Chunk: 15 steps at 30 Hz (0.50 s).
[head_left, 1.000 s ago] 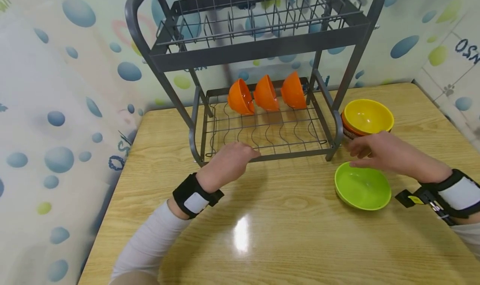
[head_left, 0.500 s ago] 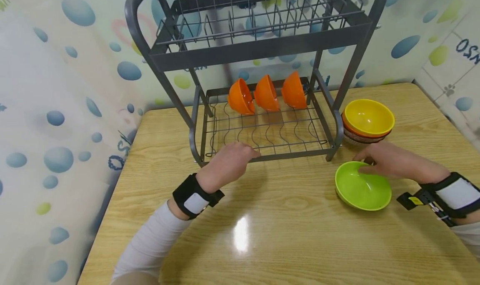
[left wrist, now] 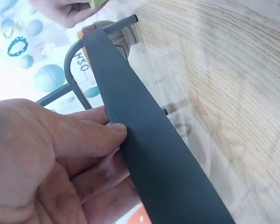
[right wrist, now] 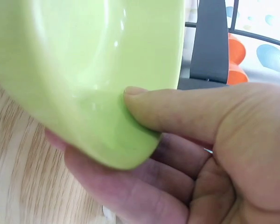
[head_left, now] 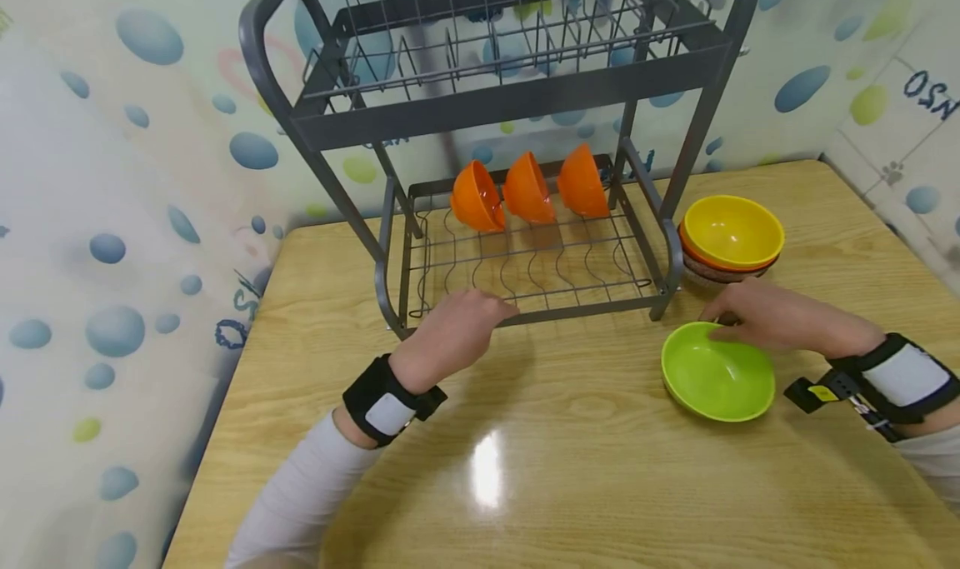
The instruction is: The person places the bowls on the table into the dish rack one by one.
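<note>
Three orange bowls (head_left: pixel 527 190) stand tipped on edge in a row toward the back of the lower shelf of a dark metal rack (head_left: pixel 510 111). From where I stand, the person's right hand (head_left: pixel 780 315) is pinching the far rim of a green bowl (head_left: pixel 720 381), thumb inside and fingers curled beneath the outside. That bowl is at the counter's (head_left: pixel 600 486) right side, just in front of a stack topped by a yellow bowl (head_left: pixel 733 232), with orange and brownish rims showing below; I can't tell whether its base touches the wood. The left hand (head_left: pixel 450 340) grips the front bar of the lower shelf, thumb against its face. Spotted paper covers the wall (head_left: pixel 187 119) behind.
</note>
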### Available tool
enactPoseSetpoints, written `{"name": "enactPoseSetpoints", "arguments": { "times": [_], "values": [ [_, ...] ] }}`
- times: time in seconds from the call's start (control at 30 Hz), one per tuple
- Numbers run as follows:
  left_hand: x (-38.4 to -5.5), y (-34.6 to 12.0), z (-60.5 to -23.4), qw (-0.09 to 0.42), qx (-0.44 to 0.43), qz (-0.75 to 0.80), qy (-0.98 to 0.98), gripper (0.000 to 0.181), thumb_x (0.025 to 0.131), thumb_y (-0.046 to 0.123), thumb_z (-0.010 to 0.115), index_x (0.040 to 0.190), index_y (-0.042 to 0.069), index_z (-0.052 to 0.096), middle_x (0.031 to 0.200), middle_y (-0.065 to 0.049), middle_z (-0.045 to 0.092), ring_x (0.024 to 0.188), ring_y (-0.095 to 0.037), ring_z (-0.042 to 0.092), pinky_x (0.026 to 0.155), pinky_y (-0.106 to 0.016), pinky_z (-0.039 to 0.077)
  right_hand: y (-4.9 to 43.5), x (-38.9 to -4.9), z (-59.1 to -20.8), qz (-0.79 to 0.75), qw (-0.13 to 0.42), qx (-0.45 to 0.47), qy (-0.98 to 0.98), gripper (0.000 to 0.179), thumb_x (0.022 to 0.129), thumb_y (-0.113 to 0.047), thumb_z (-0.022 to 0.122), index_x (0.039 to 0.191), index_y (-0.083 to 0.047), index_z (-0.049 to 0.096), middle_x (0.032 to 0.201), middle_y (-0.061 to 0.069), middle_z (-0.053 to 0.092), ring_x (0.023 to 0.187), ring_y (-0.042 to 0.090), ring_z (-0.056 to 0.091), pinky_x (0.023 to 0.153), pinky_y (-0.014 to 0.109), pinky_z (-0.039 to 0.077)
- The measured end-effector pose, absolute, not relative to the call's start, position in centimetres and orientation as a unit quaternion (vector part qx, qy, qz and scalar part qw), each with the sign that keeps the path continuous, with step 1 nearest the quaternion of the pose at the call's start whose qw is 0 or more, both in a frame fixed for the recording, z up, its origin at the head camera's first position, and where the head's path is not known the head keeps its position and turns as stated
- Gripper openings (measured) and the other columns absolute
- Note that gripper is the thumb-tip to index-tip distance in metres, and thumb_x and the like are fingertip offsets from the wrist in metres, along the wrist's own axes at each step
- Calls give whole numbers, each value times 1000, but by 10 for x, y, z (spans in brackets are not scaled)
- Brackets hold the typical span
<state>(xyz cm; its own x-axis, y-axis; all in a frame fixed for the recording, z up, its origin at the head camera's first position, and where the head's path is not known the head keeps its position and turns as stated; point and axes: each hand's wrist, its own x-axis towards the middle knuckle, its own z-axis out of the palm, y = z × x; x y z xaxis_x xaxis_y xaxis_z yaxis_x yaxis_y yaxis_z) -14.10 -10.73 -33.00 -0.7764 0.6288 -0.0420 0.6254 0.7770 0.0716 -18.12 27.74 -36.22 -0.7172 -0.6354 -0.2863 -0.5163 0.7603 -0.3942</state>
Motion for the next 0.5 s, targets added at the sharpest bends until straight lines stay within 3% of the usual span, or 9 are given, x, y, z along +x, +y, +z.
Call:
{"name": "enactPoseSetpoints", "arguments": {
  "times": [0.3,0.5],
  "values": [
    [-140,-107,-331,27,327,27,944,49,87,-13,45,119,15,69,111,-4,72,79,-15,66,47,-18,39,262,-176,-353,-178,222,-329,901,20,87,-16,66,105,-11,73,89,-10,70,68,-1,52,64,19,49],
    [-137,-107,-333,8,324,53,945,25,95,11,53,112,14,71,98,-2,73,73,-11,64,53,-21,47,250,-172,-347,-193,226,-331,895,21,88,-19,65,106,-10,73,83,-9,69,63,1,51,58,19,48]
  ]
}}
